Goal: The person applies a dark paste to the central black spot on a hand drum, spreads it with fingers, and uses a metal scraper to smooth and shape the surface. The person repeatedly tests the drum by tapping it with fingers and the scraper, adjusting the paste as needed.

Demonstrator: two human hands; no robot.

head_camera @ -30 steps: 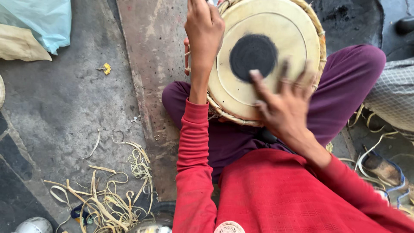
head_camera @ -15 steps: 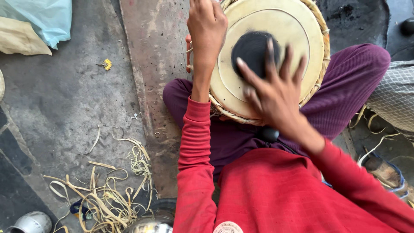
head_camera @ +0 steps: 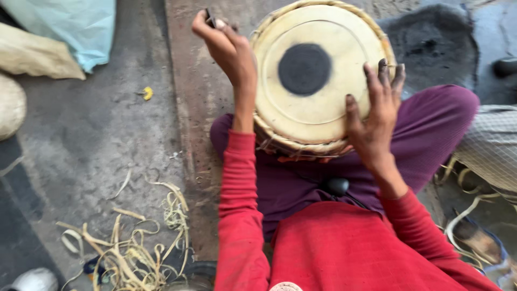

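A round hand drum with a pale skin head, a black centre spot and a braided rim rests on my lap. My left hand is raised at the drum's left edge, fingers closed on a small dark object. My right hand lies on the drum head's right side, fingers spread, fingertips blackened. I wear red sleeves and purple trousers.
Pale leather strips and shavings litter the concrete floor at lower left. A light blue bag and a tan sack lie at upper left. More strips lie at right. A small black object sits in my lap.
My right hand slid from the drum's black centre spot to its right edge. The left hand stayed raised at the left rim. The view shifted slightly.
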